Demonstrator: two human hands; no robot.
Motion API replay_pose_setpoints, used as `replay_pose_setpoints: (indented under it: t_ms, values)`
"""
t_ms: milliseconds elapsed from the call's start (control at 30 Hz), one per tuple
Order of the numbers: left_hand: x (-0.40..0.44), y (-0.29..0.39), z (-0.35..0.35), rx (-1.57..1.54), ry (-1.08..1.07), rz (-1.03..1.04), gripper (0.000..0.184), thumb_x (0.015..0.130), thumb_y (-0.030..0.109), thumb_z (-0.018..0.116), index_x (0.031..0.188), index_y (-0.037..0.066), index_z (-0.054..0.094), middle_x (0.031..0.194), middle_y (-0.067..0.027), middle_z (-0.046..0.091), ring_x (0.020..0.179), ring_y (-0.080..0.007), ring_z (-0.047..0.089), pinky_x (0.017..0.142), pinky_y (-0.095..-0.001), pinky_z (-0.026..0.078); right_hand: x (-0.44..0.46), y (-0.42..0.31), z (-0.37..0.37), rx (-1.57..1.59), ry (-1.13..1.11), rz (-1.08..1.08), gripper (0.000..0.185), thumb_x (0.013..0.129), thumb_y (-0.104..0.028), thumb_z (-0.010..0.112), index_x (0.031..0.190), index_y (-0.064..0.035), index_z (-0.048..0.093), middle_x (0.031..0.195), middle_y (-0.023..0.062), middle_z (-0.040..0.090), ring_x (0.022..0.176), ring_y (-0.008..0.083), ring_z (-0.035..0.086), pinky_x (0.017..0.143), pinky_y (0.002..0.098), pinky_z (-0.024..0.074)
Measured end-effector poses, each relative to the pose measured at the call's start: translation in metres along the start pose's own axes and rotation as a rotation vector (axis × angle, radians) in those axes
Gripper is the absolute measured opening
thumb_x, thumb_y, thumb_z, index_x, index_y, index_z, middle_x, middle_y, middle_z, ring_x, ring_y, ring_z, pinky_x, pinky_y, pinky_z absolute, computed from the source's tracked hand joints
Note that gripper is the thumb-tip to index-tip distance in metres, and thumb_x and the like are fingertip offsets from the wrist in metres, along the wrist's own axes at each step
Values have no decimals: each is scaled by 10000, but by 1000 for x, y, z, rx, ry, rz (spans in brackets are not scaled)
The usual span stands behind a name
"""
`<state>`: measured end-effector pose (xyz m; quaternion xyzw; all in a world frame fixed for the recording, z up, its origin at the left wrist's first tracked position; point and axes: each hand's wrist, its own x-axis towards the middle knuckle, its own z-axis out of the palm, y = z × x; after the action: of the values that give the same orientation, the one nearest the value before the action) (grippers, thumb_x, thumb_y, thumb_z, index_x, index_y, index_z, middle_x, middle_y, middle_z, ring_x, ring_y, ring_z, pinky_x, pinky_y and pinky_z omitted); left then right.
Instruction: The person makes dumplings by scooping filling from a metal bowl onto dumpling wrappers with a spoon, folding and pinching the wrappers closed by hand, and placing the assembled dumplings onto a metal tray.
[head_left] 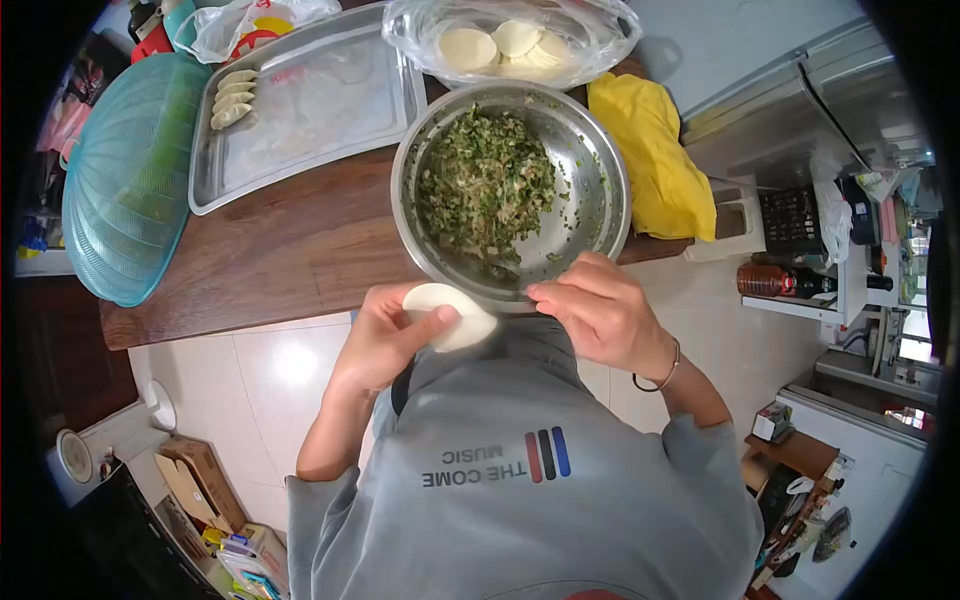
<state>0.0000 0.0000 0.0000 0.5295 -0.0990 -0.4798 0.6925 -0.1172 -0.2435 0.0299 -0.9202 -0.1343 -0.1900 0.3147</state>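
My left hand (pixel 385 335) pinches a round white dumpling wrapper (pixel 450 318) by its edge, thumb on top, just below the steel mixing bowl (pixel 610 215). Chopped green filling (pixel 485 180) lies in the bowl, heaped toward the left. At the bowl's near rim my right hand (pixel 605 312) is closed, its fingers pinching the end of a thin utensil. That seems to be a spoon (pixel 507 272), with its head low in the bowl by the filling; most of it is hidden. Several folded dumplings (pixel 233 100) sit in a row on the metal tray (pixel 310 165).
Behind the bowl, a clear plastic bag (pixel 610 35) holds more wrappers (pixel 517 38). A yellow cloth (pixel 650 150) lies right of the bowl. A teal mesh cover (pixel 130 190) stands at the left end of the wooden table (pixel 290 260). Beyond it on the right is a bottle (pixel 785 281).
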Motion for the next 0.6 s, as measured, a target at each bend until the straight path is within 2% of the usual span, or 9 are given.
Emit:
replay_pose_setpoints:
  t_ms: [100, 167, 200, 233, 300, 400, 500, 567, 600]
  values:
    - [0, 1, -1, -28, -1, 15, 208, 922, 65, 674, 1099, -45, 685, 1005, -93, 722, 883, -130, 666, 791, -271, 540, 10, 0, -7, 97, -4, 65, 105, 857, -47, 690, 948, -26, 739, 729, 76, 643, 635, 185, 585, 585, 319, 474]
    - [1, -1, -1, -36, 1, 38, 193, 920, 60, 675, 1082, -44, 692, 993, -92, 723, 878, -125, 664, 785, -267, 539, 20, 0, -15, 204, -41, 299, 98, 861, -36, 674, 934, -19, 737, 709, 102, 629, 617, 190, 583, 573, 295, 451]
    - [1, -2, 0, -37, -1, 38, 193, 920, 60, 675, 1082, -44, 692, 993, -92, 723, 878, -125, 664, 785, -267, 539, 22, 8, -16, 222, -35, 329, 110, 901, -66, 643, 911, -2, 732, 714, 85, 643, 620, 146, 583, 571, 254, 433]
    - [0, -3, 0, -34, 2, 30, 199, 919, 66, 678, 1085, -42, 693, 988, -93, 724, 874, -123, 664, 783, -264, 538, 24, 13, -15, 220, -35, 328, 110, 901, -66, 643, 911, -2, 732, 714, 85, 643, 620, 146, 583, 571, 254, 433]
    - [0, -3, 2, -34, 5, 24, 204, 919, 72, 681, 1088, -41, 694, 983, -93, 725, 871, -121, 664, 781, -262, 536, 29, 22, -13, 500, 39, 647, 185, 945, -138, 618, 899, 3, 729, 723, 29, 652, 608, 82, 541, 555, 223, 409]
    - [-3, 3, 4, 23, 1, 3, 221, 920, 86, 683, 1102, -39, 694, 975, -90, 727, 863, -120, 666, 777, -260, 535, 43, 34, -24, 581, -25, 741, 249, 954, -203, 618, 874, 8, 725, 737, 11, 688, 619, 43, 527, 560, 219, 428]
    - [-7, 11, 3, 41, 29, -24, 250, 936, 146, 679, 1104, -39, 695, 957, -78, 730, 859, -121, 667, 778, -262, 533, 52, 41, -31, 710, 31, 829, 238, 944, -197, 630, 872, 11, 723, 745, -3, 677, 611, 41, 494, 579, 197, 412]
    - [-11, 13, -1, 22, 45, -26, 320, 978, 237, 614, 1129, -39, 672, 1045, -133, 716, 916, -162, 691, 818, -298, 562, 54, 45, -39, 770, 68, 805, 236, 945, -189, 630, 886, 22, 717, 761, 16, 678, 615, 44, 489, 575, 202, 405]
    - [-10, 15, 3, 18, 57, -17, 320, 978, 237, 614, 1129, -39, 672, 1045, -133, 716, 916, -162, 691, 818, -298, 562, 54, 47, -44, 833, 106, 792, 234, 946, -181, 629, 899, 33, 711, 777, 35, 679, 618, 46, 483, 572, 207, 398]
